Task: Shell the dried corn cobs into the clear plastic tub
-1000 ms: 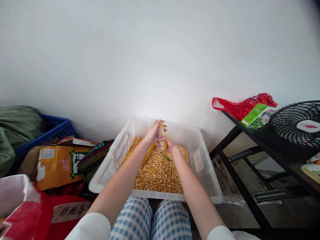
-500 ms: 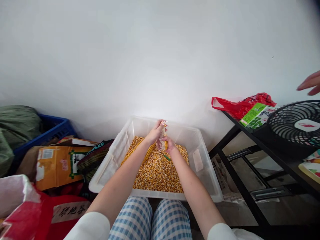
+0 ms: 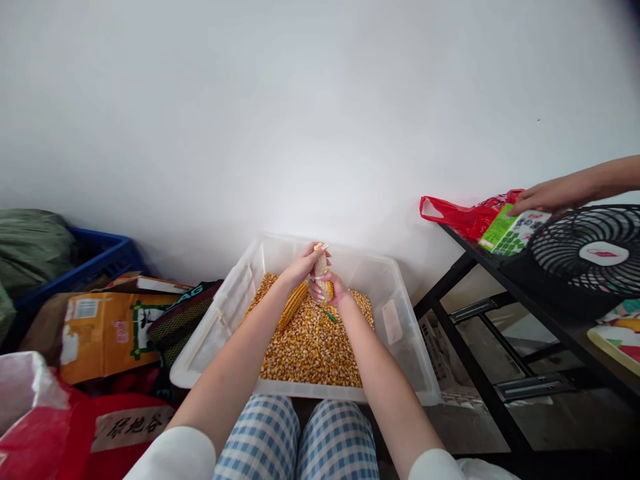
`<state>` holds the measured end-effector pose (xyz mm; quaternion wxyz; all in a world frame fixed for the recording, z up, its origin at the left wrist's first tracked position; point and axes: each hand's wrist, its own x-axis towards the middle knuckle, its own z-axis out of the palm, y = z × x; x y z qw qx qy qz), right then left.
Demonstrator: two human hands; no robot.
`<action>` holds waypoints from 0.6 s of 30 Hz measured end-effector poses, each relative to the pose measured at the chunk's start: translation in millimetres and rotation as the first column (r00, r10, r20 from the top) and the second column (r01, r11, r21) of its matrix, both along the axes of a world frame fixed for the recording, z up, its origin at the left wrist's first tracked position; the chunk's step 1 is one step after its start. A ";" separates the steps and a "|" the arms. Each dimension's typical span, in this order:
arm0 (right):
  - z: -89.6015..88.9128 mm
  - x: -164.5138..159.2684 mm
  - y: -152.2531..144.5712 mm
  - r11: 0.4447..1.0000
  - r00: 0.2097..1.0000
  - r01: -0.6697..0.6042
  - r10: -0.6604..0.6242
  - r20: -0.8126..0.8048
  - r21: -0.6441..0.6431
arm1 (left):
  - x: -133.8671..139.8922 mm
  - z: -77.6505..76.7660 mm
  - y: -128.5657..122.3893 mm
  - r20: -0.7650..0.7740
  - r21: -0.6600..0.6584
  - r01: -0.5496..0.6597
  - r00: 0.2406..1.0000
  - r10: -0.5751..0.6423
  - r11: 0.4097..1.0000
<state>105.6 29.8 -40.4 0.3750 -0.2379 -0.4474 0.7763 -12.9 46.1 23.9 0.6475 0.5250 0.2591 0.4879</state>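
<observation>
Between my hands is a corn cob (image 3: 321,269), tilted nearly upright, its middle bare and pale with yellow kernels left at both ends. My left hand (image 3: 301,262) is closed around its upper part. Lower down, my right hand (image 3: 334,289) is wrapped round the kernel-covered end. Beneath them a clear plastic bin (image 3: 410,337) holds a deep layer of loose corn kernels (image 3: 315,350). A full ear of corn (image 3: 293,305) lies on the kernels under my left forearm, and a small green strip (image 3: 331,317) rests near my right hand.
At right, a black table (image 3: 545,303) carries a fan (image 3: 603,253), a red plastic bag (image 3: 463,219) and a green-and-white box (image 3: 513,230). Another person's hand (image 3: 543,197) touches that box. To the left are a blue crate (image 3: 107,257), an orange carton (image 3: 107,330) and a red bag (image 3: 80,433).
The other person's hand has come in from the right and down onto the green-and-white box. My hands stay on the cob, with my left hand shifted slightly.
</observation>
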 end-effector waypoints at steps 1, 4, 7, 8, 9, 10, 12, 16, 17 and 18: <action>-2.3 -2.2 1.5 1.000 1.000 0.009 -0.009 0.010 -0.007 | 1.5 -2.2 0.8 -0.006 -0.008 -0.054 0.999 0.054 0.998; -6.9 -10.7 4.9 0.999 0.999 0.044 -0.043 0.033 -0.022 | 5.2 -7.2 2.1 -0.020 -0.026 -0.185 0.983 0.185 0.982; -5.5 -14.1 4.4 0.998 0.997 0.061 -0.060 0.038 -0.020 | 5.3 -6.4 2.7 -0.009 -0.033 -0.215 0.977 0.215 0.976; -3.7 -13.0 3.3 0.998 0.998 0.058 -0.057 0.038 -0.019 | 4.5 -4.8 2.8 0.011 -0.052 -0.191 0.981 0.192 0.980; -1.5 -10.8 2.0 0.999 0.998 0.046 -0.045 0.034 -0.016 | 3.5 -2.8 2.8 0.040 -0.078 -0.137 0.989 0.140 0.988; 0.9 -8.0 0.7 1.000 0.999 0.029 -0.028 0.023 -0.012 | 2.4 -0.7 2.7 0.079 -0.097 -0.061 0.995 0.069 0.993; 5.3 -2.1 -1.8 1.000 1.000 -0.013 0.013 -0.014 0.000 | 0.8 2.3 2.1 0.148 -0.087 0.080 0.987 -0.067 0.993; 7.4 0.2 -2.3 1.000 1.000 -0.018 0.018 -0.008 0.001 | 3.2 -0.9 -0.1 0.093 -0.017 -0.007 0.996 0.009 1.000; 6.3 -1.7 -1.5 1.000 1.000 0.003 -0.003 0.021 -0.009 | 4.6 -3.2 -0.4 0.059 -0.001 -0.074 0.996 0.074 0.997; 5.1 -4.1 -0.7 0.999 0.999 0.027 -0.026 0.047 -0.019 | 6.0 -5.4 -0.5 0.033 0.016 -0.126 0.992 0.125 0.992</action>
